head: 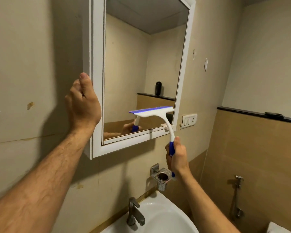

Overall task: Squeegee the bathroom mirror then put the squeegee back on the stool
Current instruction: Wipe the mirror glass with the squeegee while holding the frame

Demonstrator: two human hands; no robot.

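Note:
A white-framed mirror cabinet (97, 81) hangs on the beige wall, and its glass (138, 64) reflects the room. My right hand (177, 156) grips the blue handle of a white squeegee (154, 112). The squeegee's blue-edged blade lies flat against the lower right of the glass, a little above the bottom frame. My left hand (84, 101) clasps the left edge of the cabinet frame, thumb up along its side. The stool is out of sight.
A white washbasin (166, 216) with a metal tap (134, 214) sits below the mirror. A steel holder (161, 177) is fixed above it. A switch plate (189, 120) is right of the frame, a spray hose (237, 195) farther right.

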